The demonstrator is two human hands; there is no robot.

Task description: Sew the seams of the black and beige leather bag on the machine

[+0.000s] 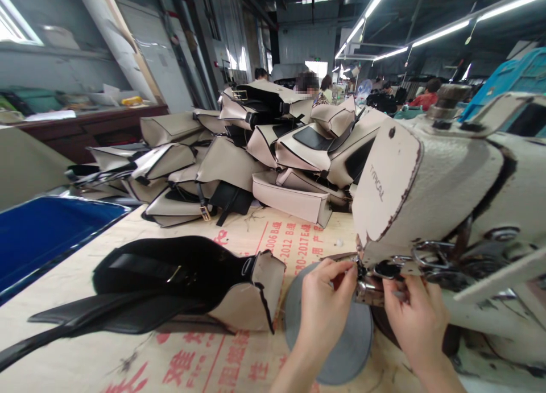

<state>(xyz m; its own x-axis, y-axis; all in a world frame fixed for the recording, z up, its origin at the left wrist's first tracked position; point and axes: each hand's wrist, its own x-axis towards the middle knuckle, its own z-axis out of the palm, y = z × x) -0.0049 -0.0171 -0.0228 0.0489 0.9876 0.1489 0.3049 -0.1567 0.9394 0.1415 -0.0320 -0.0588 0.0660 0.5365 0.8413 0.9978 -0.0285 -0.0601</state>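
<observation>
Slanting up from the lower edge, the left hand (326, 302) was poised just beside the needle area of the sewing machine (452, 171), thumb and forefinger brought together at their tips; whether anything lay between them was too small to tell. The right hand (416, 307) stood on the other side of the needle area, close under the machine's head, its fingers curled and partly lost among the metal parts; how far it was closed, and on what, could not be told. Below the left hand, a grey disc (347, 347) lay over the pale tabletop (77, 353), which bore red printing. The machine, lettered TYPICAL, filled the right side. Left of the disc, a beige bag (187, 290) lay with its mouth open, showing a black lining and a small metal piece (174, 274) inside, while a black strap (42, 336) trailed toward the left edge. Past it sat a blue tray (51, 234). Farther back rose a heap of beige bags (230, 160) with black edging, several gaping on dark interiors, one with a buckle (205, 213) hanging in front. Well beyond, a person in red (424, 94) was visible beneath strip lights (443, 32).
</observation>
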